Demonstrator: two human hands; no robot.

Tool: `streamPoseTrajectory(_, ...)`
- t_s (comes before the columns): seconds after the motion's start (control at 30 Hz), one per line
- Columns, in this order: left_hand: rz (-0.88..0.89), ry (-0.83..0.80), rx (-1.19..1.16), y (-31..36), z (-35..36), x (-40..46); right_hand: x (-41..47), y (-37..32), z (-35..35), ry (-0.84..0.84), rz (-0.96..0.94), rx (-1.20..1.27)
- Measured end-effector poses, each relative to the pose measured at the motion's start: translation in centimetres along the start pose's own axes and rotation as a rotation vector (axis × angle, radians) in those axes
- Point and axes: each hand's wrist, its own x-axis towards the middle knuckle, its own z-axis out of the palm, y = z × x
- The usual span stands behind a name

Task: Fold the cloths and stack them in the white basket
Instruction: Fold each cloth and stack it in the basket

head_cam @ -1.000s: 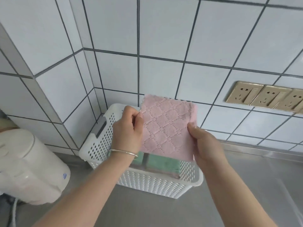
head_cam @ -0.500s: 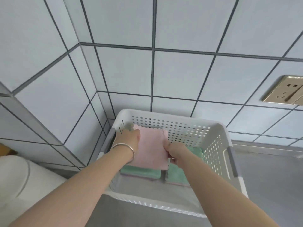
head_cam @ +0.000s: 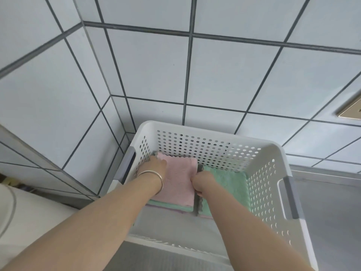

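- The white basket [head_cam: 271,192], perforated on its walls and fitted with grey handles on its 3 o'clock and 9 o'clock sides, stands on the grey tabletop [head_cam: 330,222] in the corner of a tiled wall [head_cam: 148,75].
- A folded pink cloth [head_cam: 179,180] lies inside the basket toward its 9 o'clock half, on top of a stack whose green and pale purple edges show below it at 6 o'clock.
- A folded green cloth [head_cam: 230,184] lies beside the pink one toward 3 o'clock, topping a second stack; a dark grey cloth edge [head_cam: 197,204] runs along the seam between the two stacks.
- The left hand [head_cam: 156,167], a thin metal bangle [head_cam: 154,178] on its wrist, rests on the pink cloth's 9 o'clock edge near the basket wall; its fingers are turned down out of sight, so whether it pinches the cloth or merely presses it cannot be told.
- The right hand [head_cam: 201,180] is at the pink cloth's 3 o'clock edge, knuckles up and fingers curled down into the seam; it appears to be grasping that edge of the pink cloth.
- Both forearms reach in from 6 o'clock over the near rim of the basket.
- A white rounded appliance [head_cam: 25,216] sits at 8 o'clock of the basket, partly cut off by the frame edge.
- A gold-coloured wall socket [head_cam: 351,108] shows at the 3 o'clock edge of the view, above the tabletop.
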Motion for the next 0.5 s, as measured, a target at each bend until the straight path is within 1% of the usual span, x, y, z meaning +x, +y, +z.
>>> streamPoseTrajectory(0.07,-0.013,0.066,-0.026,0.1,-0.2,-0.2,-0.6,-0.2,-0.3,0.051,-0.056,-0.067)
streamPoseTrajectory(0.1,0.008,0.13,0.0,0.4,-0.5,-0.5,-0.9,-0.5,-0.6,0.131,-0.105,-0.163)
streamPoseTrajectory(0.17,0.142,0.276,0.157,1.3,-0.7,-0.8,-2.1,-1.0,-1.1,0.304,-0.288,-0.367)
streamPoseTrajectory(0.2,0.225,0.287,0.194,1.8,-0.5,-0.9,-2.5,-1.2,-1.2,0.328,-0.407,-0.469)
streamPoseTrajectory(0.23,0.264,0.244,0.22,2.2,0.0,-0.7,-2.8,-1.2,-1.1,0.288,-0.503,-0.551)
streamPoseTrajectory(0.27,0.274,0.155,0.223,2.5,0.4,-0.7,-2.7,-0.9,-0.9,0.212,-0.561,-0.64)
streamPoseTrajectory(0.33,0.224,-0.066,0.136,2.8,1.8,0.1,-2.1,0.3,-0.2,0.077,-0.583,-0.783)
streamPoseTrajectory(0.37,0.201,-0.137,0.122,2.8,2.3,0.4,-1.9,0.9,0.1,0.04,-0.578,-0.838)
streamPoseTrajectory(0.43,0.193,-0.191,0.18,2.5,2.8,0.6,-1.3,1.8,0.8,-0.001,-0.572,-0.839)
streamPoseTrajectory(0.5,0.207,-0.206,0.208,2.4,3.2,1.1,-1.0,2.0,1.1,-0.056,-0.53,-0.761)
